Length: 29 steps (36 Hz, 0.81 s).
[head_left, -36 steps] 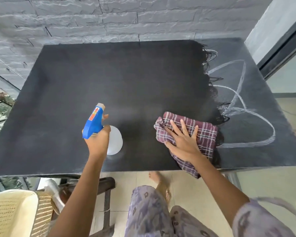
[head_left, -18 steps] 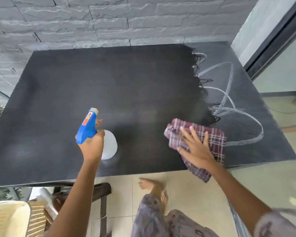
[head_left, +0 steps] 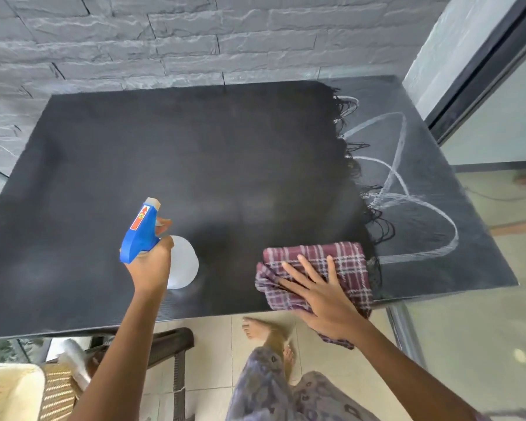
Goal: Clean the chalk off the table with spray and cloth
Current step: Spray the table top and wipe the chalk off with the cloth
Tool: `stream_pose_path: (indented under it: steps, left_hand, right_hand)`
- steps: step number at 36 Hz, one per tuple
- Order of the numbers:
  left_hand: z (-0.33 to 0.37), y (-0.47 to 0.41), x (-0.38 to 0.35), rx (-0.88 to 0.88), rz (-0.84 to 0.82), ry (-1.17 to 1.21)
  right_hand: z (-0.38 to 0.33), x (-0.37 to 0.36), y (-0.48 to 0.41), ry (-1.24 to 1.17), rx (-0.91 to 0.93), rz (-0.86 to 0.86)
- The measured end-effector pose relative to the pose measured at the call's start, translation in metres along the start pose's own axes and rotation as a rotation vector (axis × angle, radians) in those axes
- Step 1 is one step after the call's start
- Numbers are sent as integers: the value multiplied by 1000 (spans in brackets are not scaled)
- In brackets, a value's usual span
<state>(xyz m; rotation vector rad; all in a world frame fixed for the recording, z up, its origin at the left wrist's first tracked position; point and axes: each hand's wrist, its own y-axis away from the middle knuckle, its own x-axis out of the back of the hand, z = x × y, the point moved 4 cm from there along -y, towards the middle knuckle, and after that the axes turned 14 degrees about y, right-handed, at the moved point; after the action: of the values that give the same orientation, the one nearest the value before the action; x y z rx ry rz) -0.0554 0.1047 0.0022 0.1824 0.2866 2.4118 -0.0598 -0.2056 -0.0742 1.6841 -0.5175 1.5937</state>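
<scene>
A black table [head_left: 195, 165] fills the view. Its left and middle are dark and wet-looking; white chalk loops [head_left: 407, 189] remain on the greyer right part. My left hand [head_left: 151, 265] grips a spray bottle [head_left: 143, 232] with a blue trigger head and white body, held over the table's near middle, nozzle pointing away from me. My right hand [head_left: 316, 290] lies flat with spread fingers on a maroon plaid cloth [head_left: 343, 262], pressing it on the table near the front edge. Part of the cloth hangs over that edge.
A grey brick wall [head_left: 195, 41] stands behind the table. A dark-framed glass door [head_left: 498, 95] is at the right. Below the front edge are a dark chair [head_left: 170, 341], a cream wicker chair [head_left: 16, 390], tiled floor and my bare feet [head_left: 264, 332].
My right hand and the cloth have slid right and toward the front edge, closer to the chalk marks. The spray bottle stays in my left hand in about the same place.
</scene>
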Motion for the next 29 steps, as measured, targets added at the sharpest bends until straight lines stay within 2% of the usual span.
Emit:
stream_pose_path:
  steps: [3, 6, 8, 11, 14, 17, 21, 26, 29]
  left_hand:
    - [2, 0, 1, -20, -23, -14]
    - [8, 5, -2, -38, -29, -30]
    - [17, 12, -8, -137, -54, -53]
    - [27, 26, -22, -240, -134, -97]
    - [30, 38, -39, -239, -182, -93]
    - [32, 51, -62, -243, -232, -95]
    - [38, 74, -96, -271, -406, -82]
    - [39, 103, -135, -231, -594, -131]
    - [37, 120, -155, -186, -664, -153]
  right_hand:
    - [47, -8, 16, -35, -212, -47]
    - [83, -3, -6, -132, -432, -78]
    - [87, 3, -26, -164, -502, -74]
    - [73, 11, -47, -164, -474, -60]
    - [51, 17, -44, -143, -330, -22]
    - [32, 16, -19, -160, -185, 27]
    - [31, 6, 27, -196, -156, 50]
    - [63, 11, 75, -339, -402, 61]
    - [90, 26, 105, -491, -649, 176]
